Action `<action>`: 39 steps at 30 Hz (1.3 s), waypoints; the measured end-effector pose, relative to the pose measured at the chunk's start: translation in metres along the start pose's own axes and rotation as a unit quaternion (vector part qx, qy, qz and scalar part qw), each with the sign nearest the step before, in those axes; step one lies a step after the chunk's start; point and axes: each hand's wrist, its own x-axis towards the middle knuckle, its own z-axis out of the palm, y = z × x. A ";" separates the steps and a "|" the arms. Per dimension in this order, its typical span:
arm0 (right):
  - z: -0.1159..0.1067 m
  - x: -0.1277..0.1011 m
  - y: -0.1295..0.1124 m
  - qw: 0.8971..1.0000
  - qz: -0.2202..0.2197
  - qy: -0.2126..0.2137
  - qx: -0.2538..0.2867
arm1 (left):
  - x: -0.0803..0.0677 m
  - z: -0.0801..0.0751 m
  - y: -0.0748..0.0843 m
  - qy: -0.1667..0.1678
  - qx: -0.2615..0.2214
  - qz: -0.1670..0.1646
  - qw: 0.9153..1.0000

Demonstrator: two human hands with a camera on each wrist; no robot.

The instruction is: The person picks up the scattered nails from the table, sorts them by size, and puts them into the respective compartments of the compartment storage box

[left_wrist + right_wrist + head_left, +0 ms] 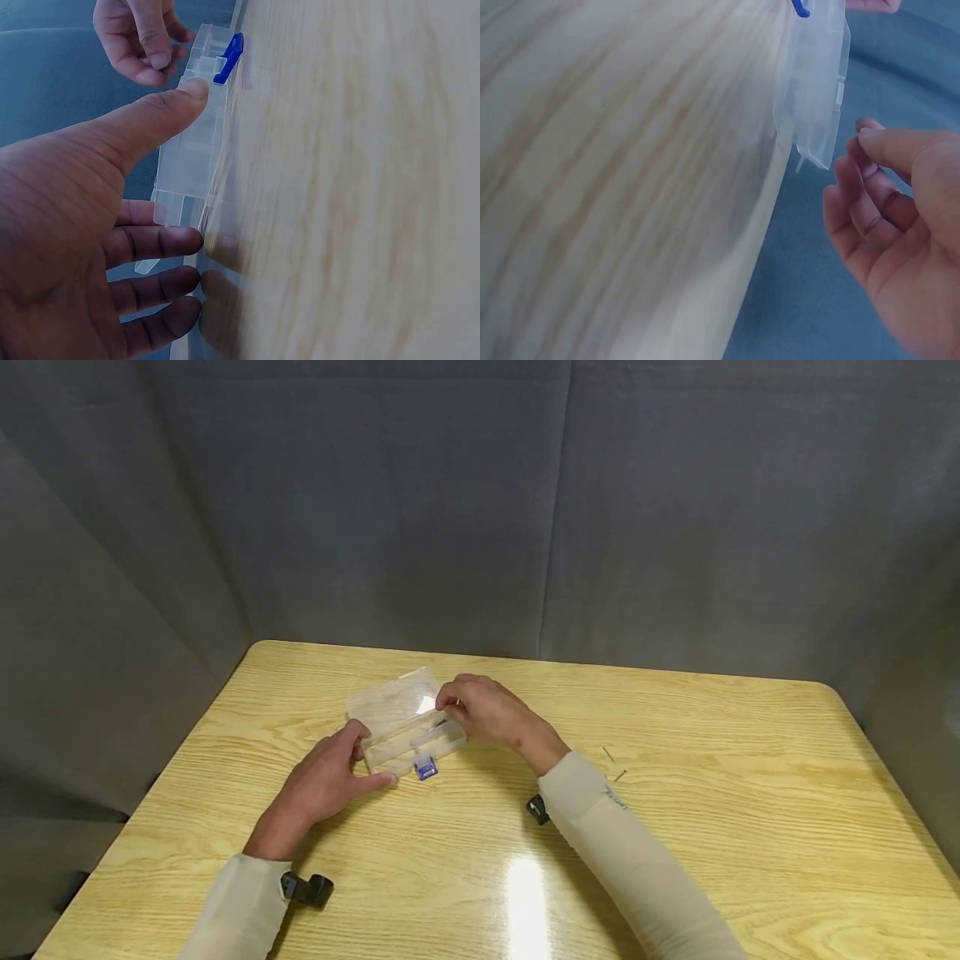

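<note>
A clear plastic box [381, 752] with a blue latch [426, 767] lies on the table, its clear lid [393, 700] tipped back. My left hand [330, 774] grips the box's left end, thumb on the front side and fingers at the end and back. Over the right end is my right hand [487, 710], thumb and index fingertips together, other fingers curled. Nothing shows between those fingertips in the right wrist view. A small dark sliver [439, 723] is visible in the box just below them.
Two thin nail-like pieces, one farther back [608, 754] and one nearer [620, 775], lie on the wooden table [750, 827] right of the box, beside the right sleeve. Dark grey curtains [480, 510] hang behind the table's back edge and along its left side.
</note>
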 end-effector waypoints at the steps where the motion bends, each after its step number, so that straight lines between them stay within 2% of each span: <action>1: -0.002 -0.002 0.001 1.000 0.001 0.001 -0.001 | 0.000 0.000 0.000 0.000 0.000 -0.001 1.000; 11: -0.018 -0.021 0.007 1.000 0.015 -0.004 -0.012 | -0.001 -0.003 0.001 -0.008 0.003 -0.012 1.000; 28: -0.033 -0.053 0.018 1.000 0.014 -0.009 -0.024 | 0.000 -0.003 0.003 -0.007 0.000 -0.004 1.000; 39: -0.048 -0.090 0.030 0.999 0.022 -0.019 -0.044 | 0.002 -0.003 0.007 -0.012 0.000 -0.001 1.000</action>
